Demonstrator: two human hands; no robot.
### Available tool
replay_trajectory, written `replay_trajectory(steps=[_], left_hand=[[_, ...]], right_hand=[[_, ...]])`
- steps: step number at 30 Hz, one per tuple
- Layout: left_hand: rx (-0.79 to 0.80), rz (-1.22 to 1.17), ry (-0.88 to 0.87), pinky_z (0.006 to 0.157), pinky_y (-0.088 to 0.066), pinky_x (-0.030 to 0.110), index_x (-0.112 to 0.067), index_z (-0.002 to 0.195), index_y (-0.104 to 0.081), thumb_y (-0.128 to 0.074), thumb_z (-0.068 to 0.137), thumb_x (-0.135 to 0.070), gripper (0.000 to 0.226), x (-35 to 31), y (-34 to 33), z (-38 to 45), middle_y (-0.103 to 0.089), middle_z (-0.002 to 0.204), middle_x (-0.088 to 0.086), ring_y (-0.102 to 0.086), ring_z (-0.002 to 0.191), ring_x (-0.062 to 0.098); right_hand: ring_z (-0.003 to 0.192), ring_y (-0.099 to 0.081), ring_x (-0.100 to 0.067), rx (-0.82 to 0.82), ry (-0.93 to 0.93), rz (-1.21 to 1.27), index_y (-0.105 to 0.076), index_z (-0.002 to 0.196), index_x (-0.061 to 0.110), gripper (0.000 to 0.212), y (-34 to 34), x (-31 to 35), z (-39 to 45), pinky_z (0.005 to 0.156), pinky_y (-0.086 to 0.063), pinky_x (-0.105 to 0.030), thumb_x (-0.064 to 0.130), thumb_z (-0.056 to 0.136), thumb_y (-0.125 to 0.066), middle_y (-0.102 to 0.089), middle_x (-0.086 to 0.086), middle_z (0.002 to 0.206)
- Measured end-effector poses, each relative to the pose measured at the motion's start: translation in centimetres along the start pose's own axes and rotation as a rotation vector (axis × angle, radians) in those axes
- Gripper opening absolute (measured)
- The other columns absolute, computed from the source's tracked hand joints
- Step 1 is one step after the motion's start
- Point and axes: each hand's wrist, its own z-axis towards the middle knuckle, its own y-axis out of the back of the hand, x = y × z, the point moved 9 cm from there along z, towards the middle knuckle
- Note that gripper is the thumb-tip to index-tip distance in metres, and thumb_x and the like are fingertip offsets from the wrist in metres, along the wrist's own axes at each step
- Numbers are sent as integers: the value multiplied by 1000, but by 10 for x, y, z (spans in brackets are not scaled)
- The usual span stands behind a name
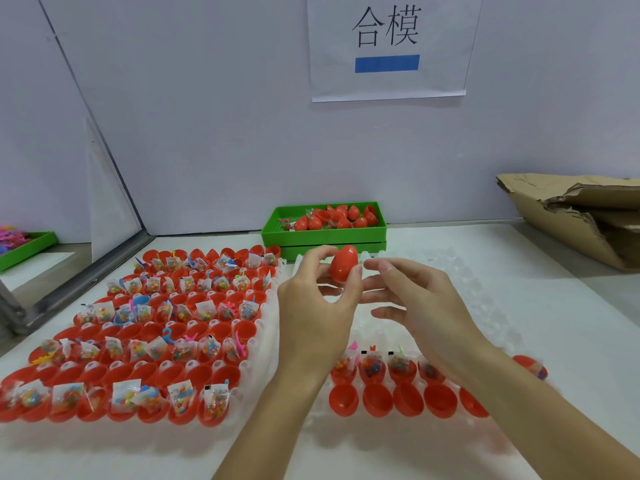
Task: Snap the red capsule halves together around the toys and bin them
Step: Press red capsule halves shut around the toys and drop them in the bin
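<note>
Red capsule (343, 264), closed into an egg, sits above the clear tray (460, 282), pinched between thumb and fingers of the left hand (313, 306). Right hand (412, 299) hovers just beside it, fingers relaxed and apart, before the green bin (323, 233).

left hand (311, 303) pinching closed red capsule (343, 264), right hand (415, 299) relaxed beside it

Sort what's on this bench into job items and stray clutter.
Job: closed red plastic capsule held in left hand; right hand; red capsule halves with bagged toys; green plastic bin.
Stray: torn brown cardboard; white paper wall sign.
</note>
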Motion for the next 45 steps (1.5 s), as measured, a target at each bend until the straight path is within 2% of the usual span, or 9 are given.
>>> replay_trajectory(steps=[6,10,14,20,27,31,34,40,45], left_hand=[[-21,104,-46,64,-49,12,-34,91,-51,-77,84,-27,28,0,0,-2,-62,80,-16,-61,81,5],[16,268,-155,65,-47,15,-33,94,-51,-76,84,-24,28,-5,-6,-5,-54,82,-18,-54,78,5],[125,270,-215,73,-50,15,-33,107,-57,-77,84,-22,32,-7,-17,-8,-58,94,-18,-55,88,5],[198,-5,-47,82,-55,16,-31,131,-54,-73,88,-28,47,5,-21,-4,-57,117,-22,-58,104,-2],[132,72,-102,76,-49,7,-38,112,-62,-68,84,-43,29,2,-14,-2,-64,97,-26,-60,96,-5],[132,140,-99,75,-49,9,-28,121,-66,-77,81,-33,42,10,-15,-2,-59,99,-30,-58,95,-5],[185,131,-103,77,-48,5,-37,138,-47,-82,78,-31,69,9,-21,-4,-51,109,-38,-55,102,-11],[119,100,-36,76,-48,15,-42,144,-34,-73,84,-38,71,19,-15,-2,-47,115,-37,-52,106,-9],[106,68,-17,76,-49,20,-44,128,-44,-48,85,-58,45,16,-16,-2,-51,116,-31,-54,104,-4]], right_hand=[[82,-75,-19,-9,52,-15,-67,103,16,13,0,3,0,67,-55,-29,26,97,-60,-75,-4,85],[86,-74,-14,16,115,-142,-68,104,22,36,-10,4,-4,69,-61,-29,47,79,-72,-76,3,92],[85,-74,-13,-119,179,-195,-71,102,23,19,2,9,-3,81,-60,-35,30,85,-76,-77,3,90],[78,-73,-11,-8,170,-121,-75,98,23,16,6,16,1,65,-57,-22,17,97,-60,-77,3,86],[82,-74,-14,69,99,-210,-67,117,20,22,6,12,4,70,-60,-27,26,97,-62,-76,-1,92],[78,-75,-13,107,122,-342,-68,105,21,17,5,15,9,70,-60,-24,20,89,-73,-77,2,84],[78,-76,-17,92,37,-207,-71,99,18,10,12,10,23,73,-60,-25,22,91,-72,-78,-2,83],[75,-75,-21,-161,-172,302,-61,109,-8,28,68,-3,81,64,-58,-20,14,93,-67,-75,-15,85],[104,-69,-28,-550,-89,530,-37,141,-7,47,148,20,132,66,-60,-24,3,99,-56,-54,-24,135]])
